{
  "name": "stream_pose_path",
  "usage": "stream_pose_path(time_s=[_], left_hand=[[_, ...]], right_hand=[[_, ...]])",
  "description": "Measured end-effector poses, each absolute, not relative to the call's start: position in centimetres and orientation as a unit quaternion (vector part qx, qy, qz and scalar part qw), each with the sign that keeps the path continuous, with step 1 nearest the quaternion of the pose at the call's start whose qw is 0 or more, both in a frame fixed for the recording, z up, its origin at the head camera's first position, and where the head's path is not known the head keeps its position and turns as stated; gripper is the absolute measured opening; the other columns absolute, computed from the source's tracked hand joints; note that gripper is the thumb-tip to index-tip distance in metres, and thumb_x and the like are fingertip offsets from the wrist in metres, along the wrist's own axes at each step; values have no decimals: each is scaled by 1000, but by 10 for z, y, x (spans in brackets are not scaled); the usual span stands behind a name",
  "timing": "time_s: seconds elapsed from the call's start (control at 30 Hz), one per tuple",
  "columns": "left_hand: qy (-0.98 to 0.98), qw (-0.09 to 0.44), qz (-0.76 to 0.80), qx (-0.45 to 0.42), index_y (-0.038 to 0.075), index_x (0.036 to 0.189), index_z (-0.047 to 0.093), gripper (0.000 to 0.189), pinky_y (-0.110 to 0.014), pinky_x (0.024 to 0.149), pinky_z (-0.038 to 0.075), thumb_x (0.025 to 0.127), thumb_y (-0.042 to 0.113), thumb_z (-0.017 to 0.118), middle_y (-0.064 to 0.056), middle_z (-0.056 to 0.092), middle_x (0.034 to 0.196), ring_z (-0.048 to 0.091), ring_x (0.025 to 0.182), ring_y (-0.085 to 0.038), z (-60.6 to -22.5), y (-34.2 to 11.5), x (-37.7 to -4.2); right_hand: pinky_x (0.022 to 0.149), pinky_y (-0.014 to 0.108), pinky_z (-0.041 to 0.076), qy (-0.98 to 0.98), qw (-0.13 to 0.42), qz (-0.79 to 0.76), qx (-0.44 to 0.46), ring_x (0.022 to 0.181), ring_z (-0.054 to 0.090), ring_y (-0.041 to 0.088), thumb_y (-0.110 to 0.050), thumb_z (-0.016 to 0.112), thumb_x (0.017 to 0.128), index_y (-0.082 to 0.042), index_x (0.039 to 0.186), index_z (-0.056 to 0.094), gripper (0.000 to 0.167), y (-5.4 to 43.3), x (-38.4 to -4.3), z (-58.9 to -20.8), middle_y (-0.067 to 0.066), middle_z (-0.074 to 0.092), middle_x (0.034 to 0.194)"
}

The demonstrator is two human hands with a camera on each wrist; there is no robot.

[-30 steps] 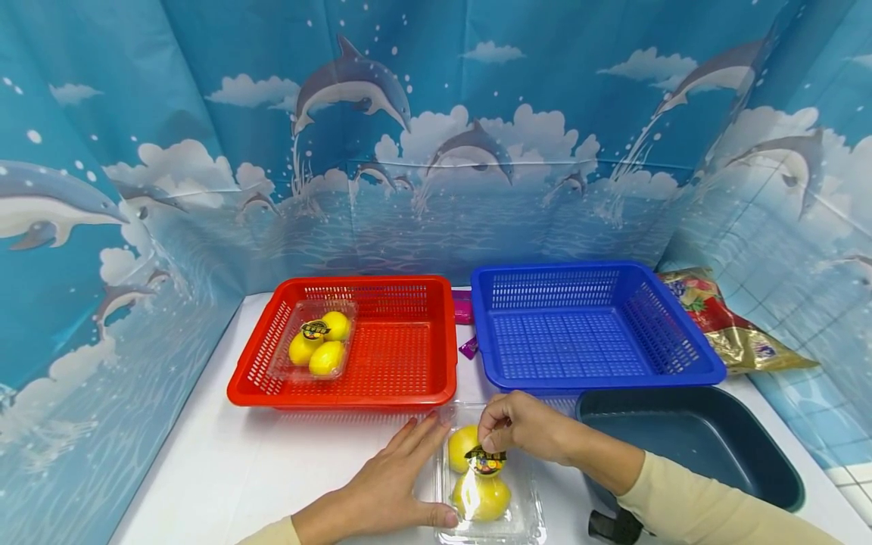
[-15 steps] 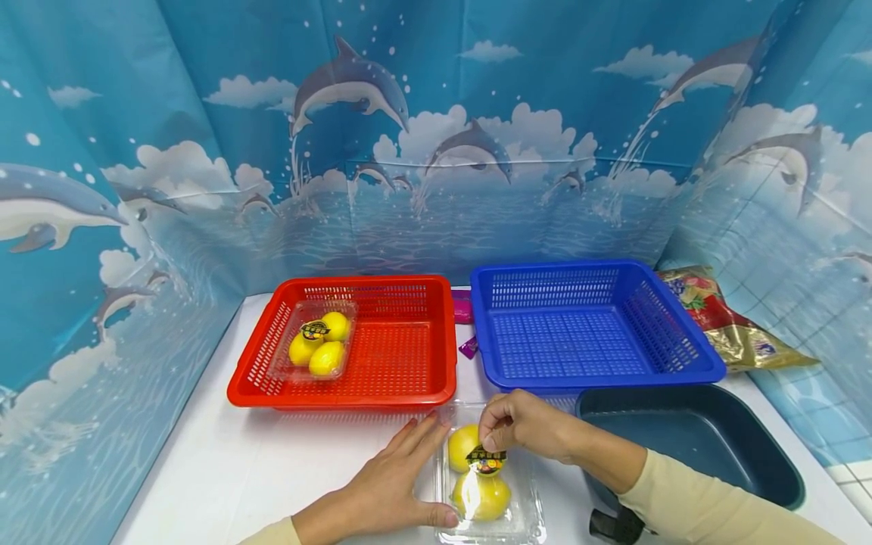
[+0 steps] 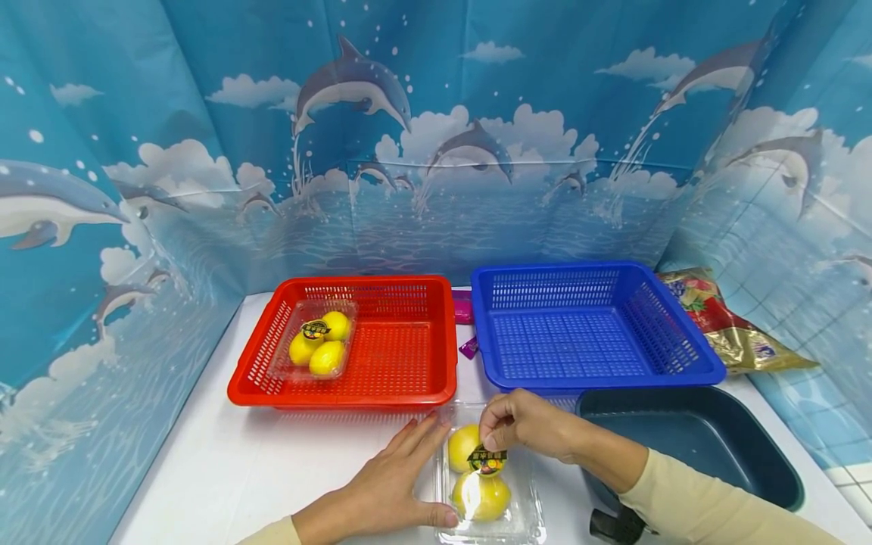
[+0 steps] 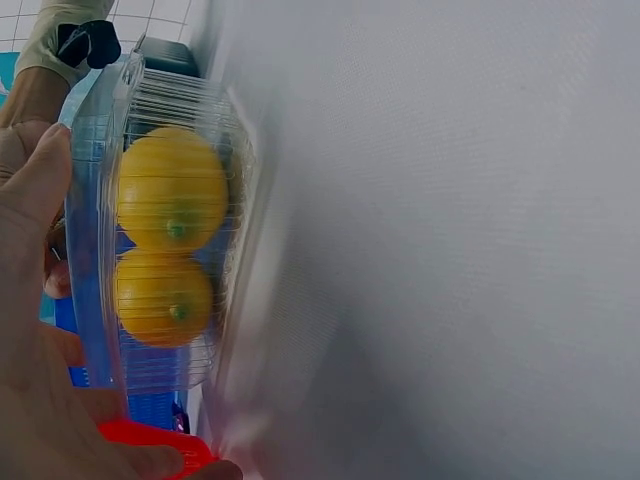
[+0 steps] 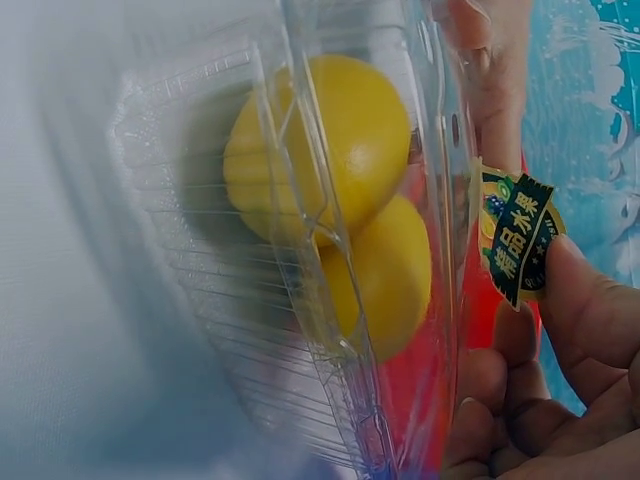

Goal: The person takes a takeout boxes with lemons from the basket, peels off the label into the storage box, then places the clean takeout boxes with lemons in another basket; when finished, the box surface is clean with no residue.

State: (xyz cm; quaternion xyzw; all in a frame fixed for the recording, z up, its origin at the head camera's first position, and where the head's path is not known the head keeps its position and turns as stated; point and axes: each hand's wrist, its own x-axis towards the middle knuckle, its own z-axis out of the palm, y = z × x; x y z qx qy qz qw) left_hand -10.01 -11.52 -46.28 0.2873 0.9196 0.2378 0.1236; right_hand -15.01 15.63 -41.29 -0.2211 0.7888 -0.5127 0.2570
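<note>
A clear plastic clamshell box (image 3: 521, 515) with yellow lemons (image 3: 481, 496) inside lies on the white table, its lid down. My left hand (image 3: 384, 484) rests along its left side, fingers straight and spread, thumb at the near left part of the lid. Above the lid my right hand (image 3: 518, 428) pinches a black and gold fruit sticker (image 5: 518, 235) between thumb and fingers. In the right wrist view the sticker's far edge meets the lid surface, while the part near the thumb stands away from it. Two lemons (image 4: 172, 190) show through the box wall in the left wrist view.
A red basket (image 3: 341, 399) behind the left hand holds another clear box of lemons (image 3: 325, 357) with a similar sticker. Right of it stands a blue basket (image 3: 599, 378). A dark tray (image 3: 688, 439) lies under the right forearm. A gold and red bag (image 3: 736, 325) leans behind.
The sticker's dark band has turned slightly, from tilted to flatter, with its lettering now facing up more clearly. Both hands and the box stay almost where they were.
</note>
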Motion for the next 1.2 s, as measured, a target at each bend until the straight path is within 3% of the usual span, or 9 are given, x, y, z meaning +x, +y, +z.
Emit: stream_pose_path(time_s=[0.2, 0.4, 1.0, 1.2], left_hand=[[919, 127, 240, 286, 30, 165, 14, 114, -69, 108, 38, 78, 75, 70, -2, 15, 172, 25, 153, -41, -462, -115, -100], [919, 126, 240, 286, 30, 165, 14, 114, -68, 108, 39, 77, 77, 68, -1, 15, 172, 25, 152, -40, -462, -116, -101], [921, 129, 242, 276, 31, 165, 15, 115, -71, 105, 40, 75, 78, 69, 0, 16, 171, 24, 153, -40, -462, -117, -100], [918, 135, 245, 281, 31, 165, 12, 115, -71, 107, 38, 76, 77, 69, -1, 14, 172, 23, 153, -42, -462, -116, -101]], right_hand=[[77, 36, 47, 773, 268, -540, -199, 83, 56, 22, -9, 71, 94, 1, 93, 72, 10, 159, -154, -408, 4, 66, 82], [77, 34, 48, 761, 272, -552, -207, 83, 56, 22, -10, 73, 93, 4, 94, 71, 14, 161, -156, -407, 4, 66, 83], [90, 41, 47, 739, 286, -573, -209, 92, 57, 23, -18, 73, 94, 2, 99, 71, 20, 189, -164, -394, 3, 66, 88], [94, 44, 45, 741, 289, -571, -206, 98, 60, 28, -19, 71, 96, 2, 103, 70, 22, 211, -164, -383, 7, 69, 97]])
